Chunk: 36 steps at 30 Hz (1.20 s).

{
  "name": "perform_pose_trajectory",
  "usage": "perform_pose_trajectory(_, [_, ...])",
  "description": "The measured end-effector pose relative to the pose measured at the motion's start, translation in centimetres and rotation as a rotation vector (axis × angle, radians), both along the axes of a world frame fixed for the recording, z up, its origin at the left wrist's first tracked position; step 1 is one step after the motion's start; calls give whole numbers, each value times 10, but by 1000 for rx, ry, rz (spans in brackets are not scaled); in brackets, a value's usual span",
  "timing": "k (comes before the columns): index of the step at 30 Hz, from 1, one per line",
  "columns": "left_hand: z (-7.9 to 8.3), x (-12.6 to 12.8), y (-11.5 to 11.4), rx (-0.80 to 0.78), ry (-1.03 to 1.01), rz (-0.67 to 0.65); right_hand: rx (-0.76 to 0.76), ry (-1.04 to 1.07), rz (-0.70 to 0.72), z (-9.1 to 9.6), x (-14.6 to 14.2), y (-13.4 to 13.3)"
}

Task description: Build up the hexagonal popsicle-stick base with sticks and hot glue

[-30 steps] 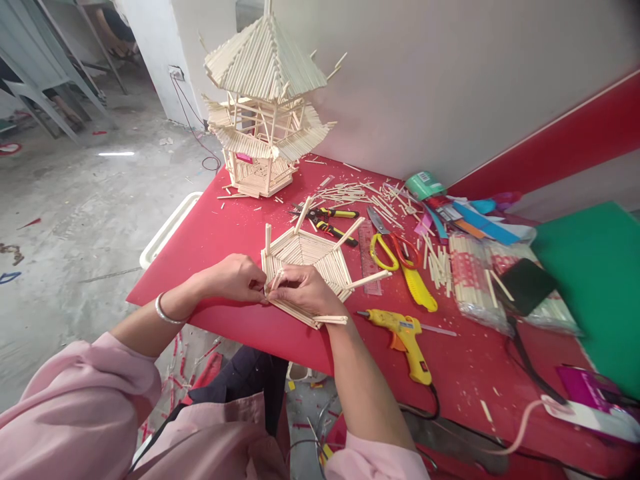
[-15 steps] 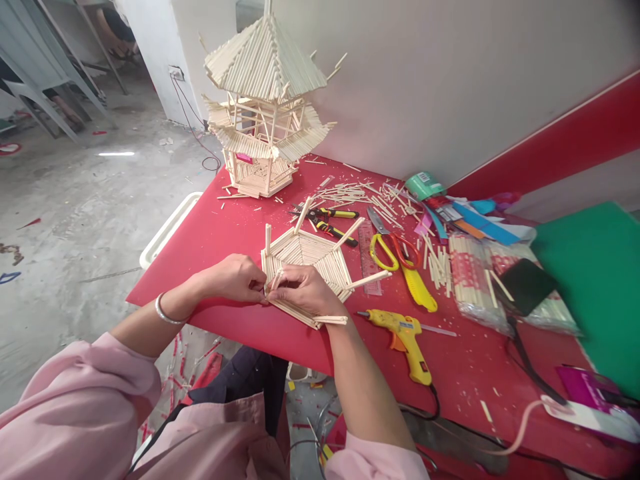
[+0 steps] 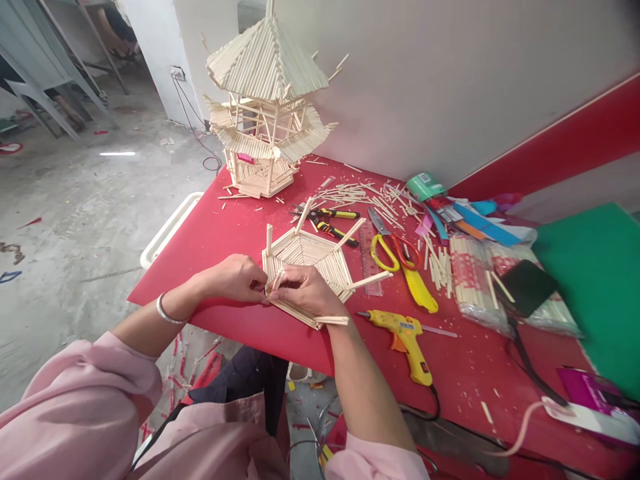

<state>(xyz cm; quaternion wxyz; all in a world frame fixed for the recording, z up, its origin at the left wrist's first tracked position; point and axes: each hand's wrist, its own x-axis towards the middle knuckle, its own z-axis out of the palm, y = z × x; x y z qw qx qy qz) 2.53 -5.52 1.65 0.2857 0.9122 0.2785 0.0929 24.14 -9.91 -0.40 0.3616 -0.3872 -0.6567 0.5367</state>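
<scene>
A flat hexagonal piece built of pale wooden sticks (image 3: 313,257) lies on the red table (image 3: 225,227), near its front edge. My left hand (image 3: 235,279) and my right hand (image 3: 305,290) meet at the hexagon's near left corner. Both are closed in a pinch on the sticks there, fingertips touching. A silver bangle sits on my left wrist. Behind, at the table's far left, stands a tall stick pagoda (image 3: 267,107) with two tiered roofs.
A yellow glue gun (image 3: 407,337) lies right of my right arm, its cord running off the front. Yellow scissors (image 3: 395,257), pliers (image 3: 327,220), a ruler, loose sticks (image 3: 357,193), stick packets (image 3: 473,280) and coloured paper crowd the right. A green board (image 3: 595,280) sits far right.
</scene>
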Motion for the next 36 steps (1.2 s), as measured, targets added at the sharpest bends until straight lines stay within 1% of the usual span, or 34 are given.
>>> perform_pose_trajectory(8, [-1, -1, 0, 17, -30, -13, 17, -19, 2, 2, 0, 0])
perform_pose_trajectory(21, [2, 0, -1, 4, -1, 2, 4, -26, -2, 4, -1, -1])
perform_pose_trajectory(29, [-1, -1, 0, 1, 3, 0, 17, -47, 5, 3, 0, 0])
perform_pose_trajectory(36, [0, -1, 0, 11, -21, -7, 18, -41, 6, 2, 1, 0])
